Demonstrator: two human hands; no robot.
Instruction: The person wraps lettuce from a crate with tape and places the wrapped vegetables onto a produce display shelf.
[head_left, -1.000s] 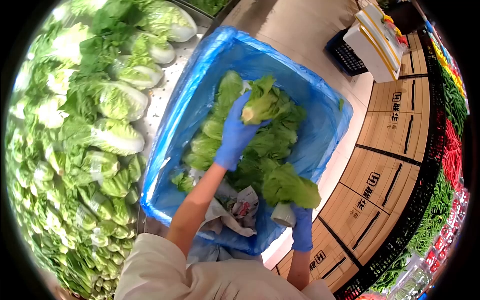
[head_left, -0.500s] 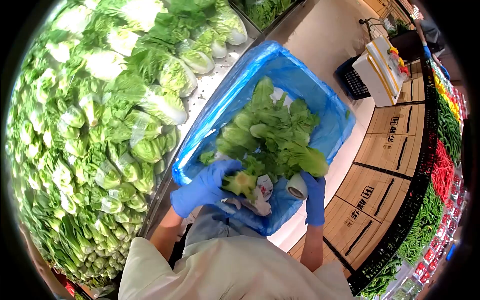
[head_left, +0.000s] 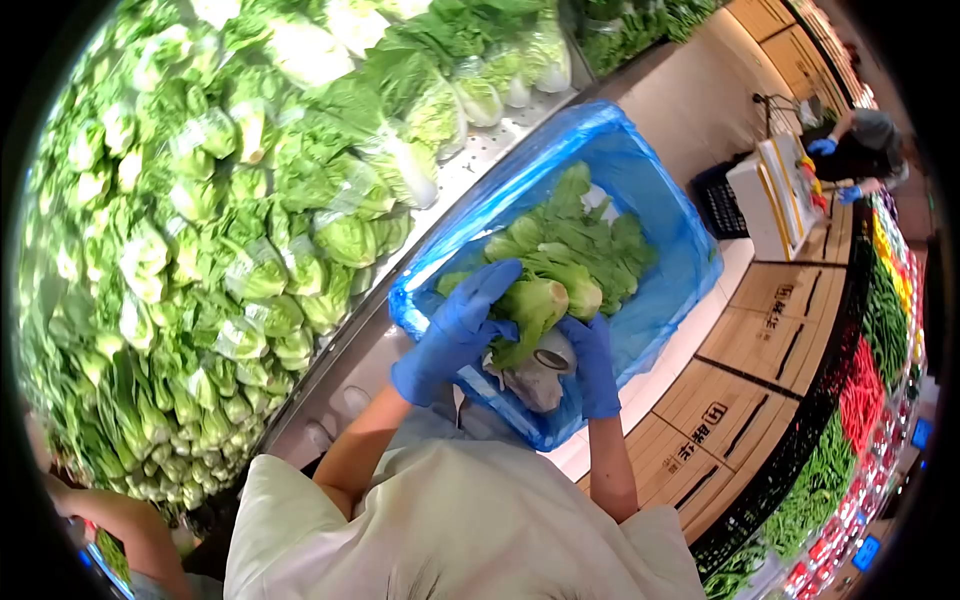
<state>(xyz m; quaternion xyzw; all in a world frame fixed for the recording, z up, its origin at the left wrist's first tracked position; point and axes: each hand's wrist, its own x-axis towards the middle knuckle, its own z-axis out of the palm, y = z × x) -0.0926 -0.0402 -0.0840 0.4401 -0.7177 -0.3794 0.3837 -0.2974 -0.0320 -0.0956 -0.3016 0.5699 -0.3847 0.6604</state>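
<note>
My left hand, in a blue glove, has its fingers stretched out and its thumb apart, beside a head of leafy lettuce with a pale cut stem. My gloved right hand grips a roll of tape, its fingertips close to a second lettuce head. Both hands are over the near end of a crate lined with a blue plastic bag. Further lettuce leaves lie inside it. Below the tape roll is a crumpled, whitish plastic bag, partly hidden.
On the left, a sloping display holds Chinese cabbages and bok choy. To the right stand wooden-look boxes, with red and green peppers beyond. A co-worker is near a white foam box. Another person's arm shows lower left.
The view has shifted. My left hand has opened from around a lettuce head, whose stem now points differently. My right hand has brought the tape roll inward, toward the left hand.
</note>
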